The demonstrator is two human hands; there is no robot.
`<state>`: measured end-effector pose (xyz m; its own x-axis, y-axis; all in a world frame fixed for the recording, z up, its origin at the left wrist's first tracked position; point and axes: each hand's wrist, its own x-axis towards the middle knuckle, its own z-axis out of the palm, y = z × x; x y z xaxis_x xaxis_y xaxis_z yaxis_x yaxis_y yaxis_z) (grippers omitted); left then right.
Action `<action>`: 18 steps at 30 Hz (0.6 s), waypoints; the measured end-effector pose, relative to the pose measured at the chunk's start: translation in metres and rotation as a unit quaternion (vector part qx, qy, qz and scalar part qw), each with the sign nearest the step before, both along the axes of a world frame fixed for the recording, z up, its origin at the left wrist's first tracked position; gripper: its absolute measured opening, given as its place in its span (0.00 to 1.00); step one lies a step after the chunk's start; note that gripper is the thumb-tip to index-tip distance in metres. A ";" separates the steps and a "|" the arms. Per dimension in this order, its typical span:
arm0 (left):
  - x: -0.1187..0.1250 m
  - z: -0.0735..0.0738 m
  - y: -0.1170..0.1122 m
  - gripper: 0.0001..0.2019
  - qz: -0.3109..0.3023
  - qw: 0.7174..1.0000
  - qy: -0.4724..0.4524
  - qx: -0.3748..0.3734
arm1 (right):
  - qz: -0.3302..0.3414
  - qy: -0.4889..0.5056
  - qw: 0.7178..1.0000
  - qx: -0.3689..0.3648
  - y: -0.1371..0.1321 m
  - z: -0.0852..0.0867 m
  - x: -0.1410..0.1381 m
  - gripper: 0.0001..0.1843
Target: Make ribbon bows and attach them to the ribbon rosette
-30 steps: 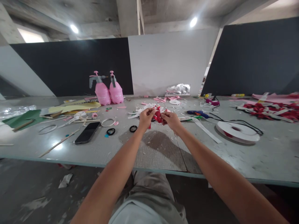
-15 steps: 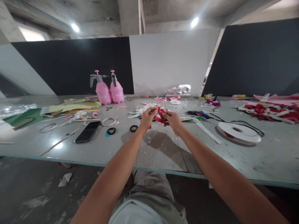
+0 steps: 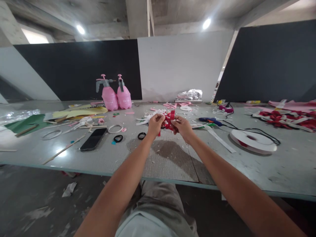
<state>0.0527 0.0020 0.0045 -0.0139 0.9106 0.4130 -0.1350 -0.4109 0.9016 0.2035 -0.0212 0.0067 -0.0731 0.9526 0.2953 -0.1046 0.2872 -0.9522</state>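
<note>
A red ribbon (image 3: 172, 115) with loops and a short hanging tail is held between my two hands, a little above the table. My left hand (image 3: 156, 124) pinches its left side with thumb and fingertips. On the other side my right hand (image 3: 182, 127) is closed on the ribbon too, thumb on top. Fingers hide part of the ribbon, so its exact shape is unclear. Just behind my hands lies a heap of white ribbon scraps (image 3: 152, 115).
Left of my hands are a black phone (image 3: 93, 139), black rings (image 3: 118, 138) and two pink spray bottles (image 3: 110, 98). To the right lie a blue glue gun (image 3: 210, 121), a white ribbon spool (image 3: 251, 141) and a pile of red and white ribbons (image 3: 283, 119). The table's front edge (image 3: 118, 174) is close to me.
A loop of the red ribbon now stands up higher between my hands. Both hands keep their grip in nearly the same place.
</note>
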 end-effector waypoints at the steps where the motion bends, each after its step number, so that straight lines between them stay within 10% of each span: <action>1: 0.000 0.000 0.000 0.15 0.000 1.000 -0.011 -0.005 | 0.004 -0.001 1.000 0.002 0.000 0.000 0.000 0.21; 9: 0.001 0.004 -0.003 0.16 -0.011 0.999 -0.039 -0.009 | 0.065 -0.035 0.997 0.007 0.000 -0.004 0.000 0.24; 18: -0.001 0.006 -0.009 0.20 -0.102 0.992 0.049 -0.051 | -0.040 0.005 0.999 0.015 -0.001 0.001 0.000 0.22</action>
<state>0.0521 -0.0066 0.0106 0.2110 0.9277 0.3080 -0.1152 -0.2893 0.9503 0.2039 -0.0217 0.0075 0.0062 0.9459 0.3243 -0.0887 0.3236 -0.9420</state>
